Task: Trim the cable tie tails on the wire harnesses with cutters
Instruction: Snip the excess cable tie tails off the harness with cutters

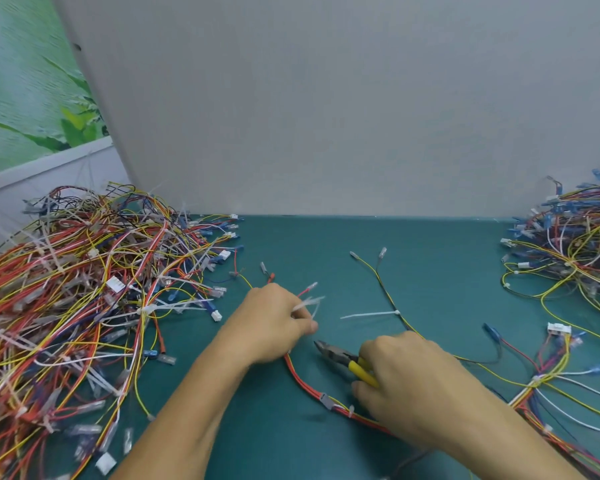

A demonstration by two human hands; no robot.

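Note:
A wire harness point(305, 379) of red, yellow and white wires lies across the green table. My left hand point(274, 320) grips its red branch, and white cable tie tails point(309, 303), blurred, stick out past the fingers. My right hand point(406, 375) holds yellow-handled cutters point(347, 362) low over the table. The dark jaws point up and left toward my left thumb, a short gap away. Another white cable tie tail point(368, 315) juts left from the harness's yellow-black branch, beyond both hands.
A big heap of harnesses point(84, 289) with long white tie tails fills the left side of the table. A second heap point(568, 244) sits at the back right. A grey panel point(326, 116) stands behind the green table point(430, 265).

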